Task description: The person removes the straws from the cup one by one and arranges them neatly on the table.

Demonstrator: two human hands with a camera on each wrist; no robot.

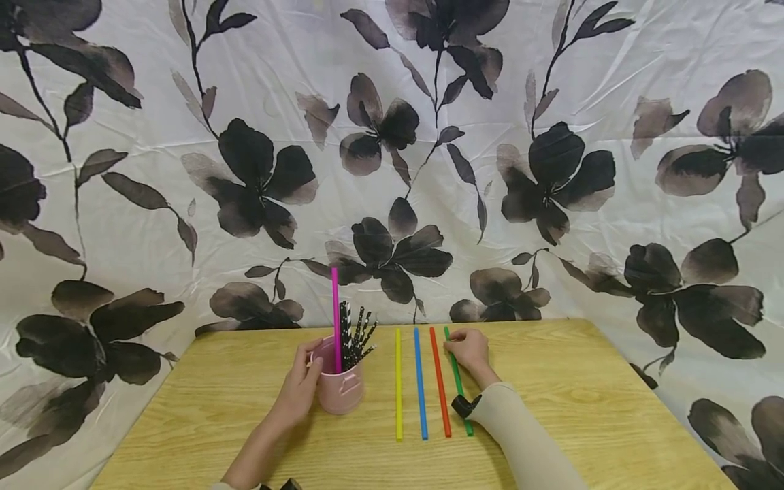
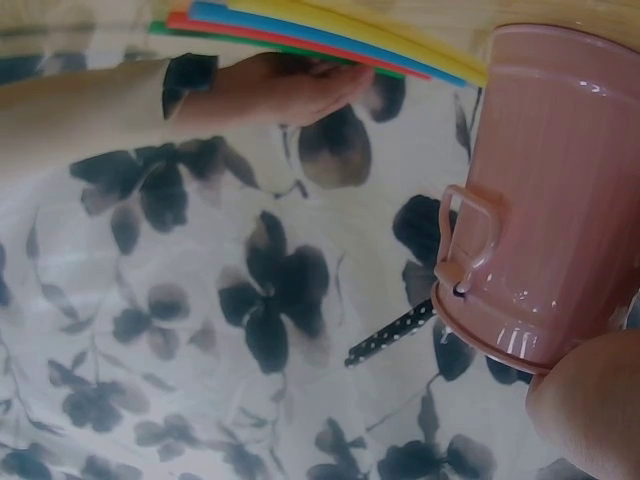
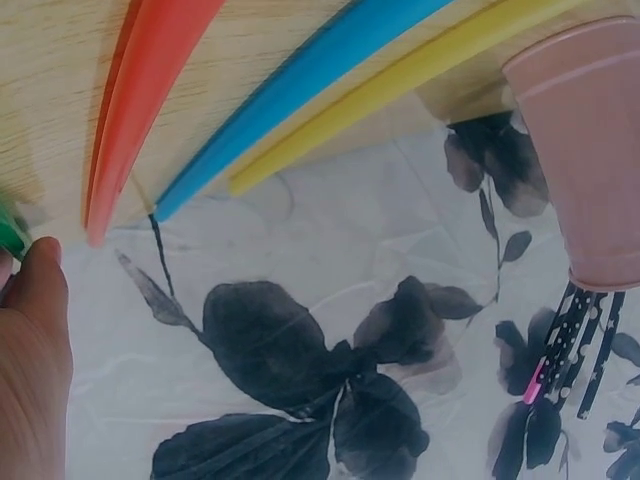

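A pink metal cup (image 1: 335, 396) with a small handle on its side stands upright on the table. My left hand (image 1: 295, 389) grips its left side near the rim. Inside the cup lean a tall magenta straw (image 1: 335, 306) and several black patterned straws (image 1: 345, 337). To the right lie a yellow straw (image 1: 399, 388), a blue straw (image 1: 420, 388) and a red straw (image 1: 440, 388), roughly side by side. Farthest right, my right hand (image 1: 470, 350) pinches a green straw (image 1: 455, 374) near its far end; the right wrist view shows only a bit of it by the thumb.
The wooden table (image 1: 582, 408) ends just beyond the straws' far ends. Behind it hangs a white cloth (image 1: 465, 238) printed with dark flowers. Wood-grain surface extends to the right of my right arm and to the left of my left arm.
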